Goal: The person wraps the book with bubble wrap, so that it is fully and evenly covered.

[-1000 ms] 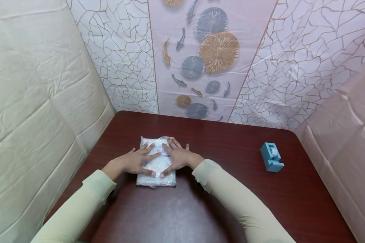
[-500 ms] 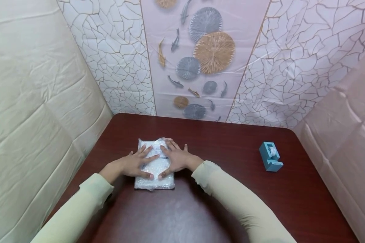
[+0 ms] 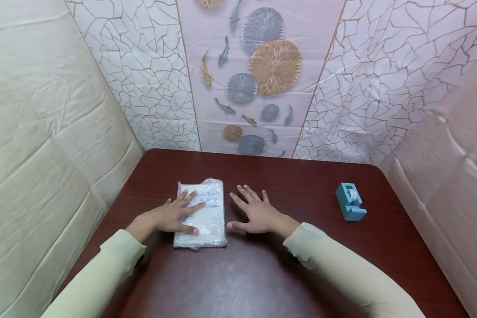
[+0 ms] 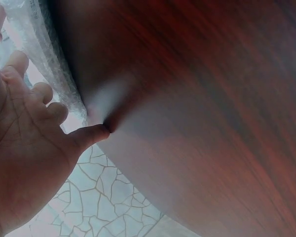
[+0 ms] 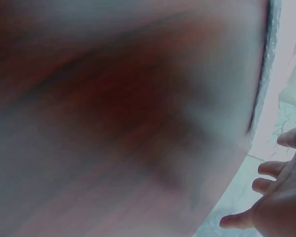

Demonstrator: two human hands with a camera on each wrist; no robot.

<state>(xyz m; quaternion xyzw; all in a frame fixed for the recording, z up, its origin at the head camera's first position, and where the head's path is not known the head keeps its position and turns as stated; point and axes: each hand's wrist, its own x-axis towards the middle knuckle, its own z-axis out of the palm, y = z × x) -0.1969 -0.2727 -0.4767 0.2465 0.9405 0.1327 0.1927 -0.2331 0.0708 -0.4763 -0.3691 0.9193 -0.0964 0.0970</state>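
A flat rectangular package in bubble wrap (image 3: 210, 225) lies on the table left of the middle, with blue lettering showing through near its top. Spread fingers of my left hand (image 3: 171, 217) rest across its left half. My right hand (image 3: 258, 215) is off to the package's right, fingers spread and palm down over the table, the thumb tip close to the wrap's right edge. In the left wrist view the wrap's edge (image 4: 54, 59) runs beside my left hand (image 4: 34, 133). The right wrist view has my right hand (image 5: 281, 197) at its lower right corner.
A teal tape dispenser (image 3: 350, 202) with a roll of clear tape stands on the right side of the dark red wooden table (image 3: 302, 198). Patterned sheeting (image 3: 159, 79) hangs behind the table's far edge, and pale padded fabric (image 3: 43, 145) flanks both sides.
My right hand has come off the package and moved right, uncovering its right half. My left hand stays on the wrap. The head view has shifted slightly.
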